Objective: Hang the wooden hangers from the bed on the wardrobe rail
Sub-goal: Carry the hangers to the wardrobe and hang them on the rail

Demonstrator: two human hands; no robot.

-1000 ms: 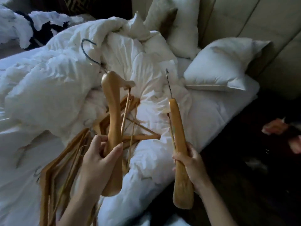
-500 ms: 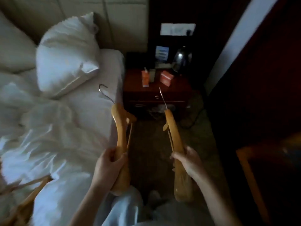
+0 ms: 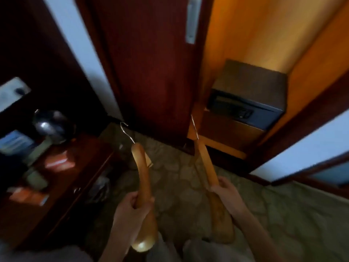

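Moved: view swung from bed to open wardrobe | left hand (image 3: 132, 208) grips curved tan wooden hanger (image 3: 142, 178) | right hand (image 3: 226, 193) grips matching hanger (image 3: 206, 165) | rail unseen, hanging pending

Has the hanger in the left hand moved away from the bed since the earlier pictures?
Yes. The hanger in the left hand left the bed, now out of view, passed the nightstand, and faces the open wardrobe.
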